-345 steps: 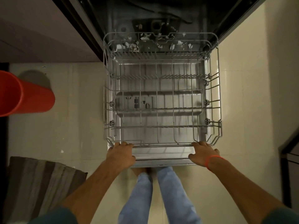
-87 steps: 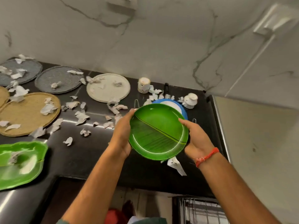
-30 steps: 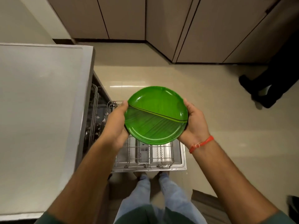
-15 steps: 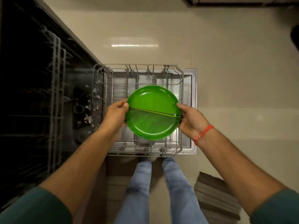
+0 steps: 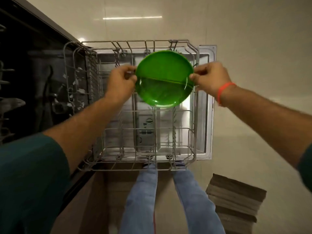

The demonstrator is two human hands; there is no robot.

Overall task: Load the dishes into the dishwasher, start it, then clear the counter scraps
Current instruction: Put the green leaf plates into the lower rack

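A round green divided plate [image 5: 164, 78] hangs tilted over the far part of the pulled-out wire rack [image 5: 135, 168] of the dishwasher. My left hand [image 5: 120, 81] pinches the plate's left rim. My right hand [image 5: 209, 78], with a red band on the wrist, pinches the right rim. The rack holds no dishes that I can see. It rests over the open dishwasher door [image 5: 205, 102]. I cannot tell whether the plate's lower edge touches the rack wires.
The dark dishwasher cavity [image 5: 33, 73] lies to the left, with paper scraps [image 5: 79, 90] at the rack's left end. A striped floor mat [image 5: 236, 200] lies at the lower right. Pale floor tiles surround the door. My legs [image 5: 146, 200] stand at the rack's near edge.
The plate has gone down and farther out over the rack, tilting more upright. Both hands moved with it and kept their grip on its rims.
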